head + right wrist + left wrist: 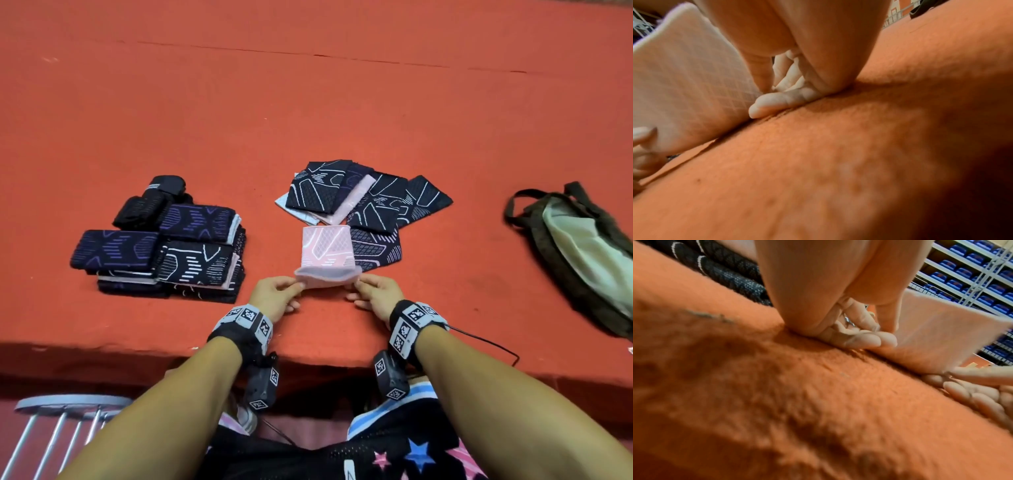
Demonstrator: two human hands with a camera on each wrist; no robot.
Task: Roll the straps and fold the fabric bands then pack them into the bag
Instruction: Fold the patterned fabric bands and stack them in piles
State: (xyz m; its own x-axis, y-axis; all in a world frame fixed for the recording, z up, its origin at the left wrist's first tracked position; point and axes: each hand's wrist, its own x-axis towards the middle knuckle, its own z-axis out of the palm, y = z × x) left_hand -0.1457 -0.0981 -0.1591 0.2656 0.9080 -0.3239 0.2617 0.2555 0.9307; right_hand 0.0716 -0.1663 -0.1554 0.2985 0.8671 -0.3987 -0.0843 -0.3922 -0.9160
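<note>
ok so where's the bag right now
In the head view the bag lies on the red table at the far right, apart from the unfolded bands and from both hands, its mouth open to a pale lining.

Pink lattice-patterned band (pixel 326 251), orange cloth (pixel 239 102)

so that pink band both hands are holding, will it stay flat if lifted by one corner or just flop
Probably flop. The pink band is thin knit; its near edge already curls up where the left hand and right hand pinch it. It looks light, so one hand should carry it. The textured weave suggests it won't slip from the fingers.
</note>
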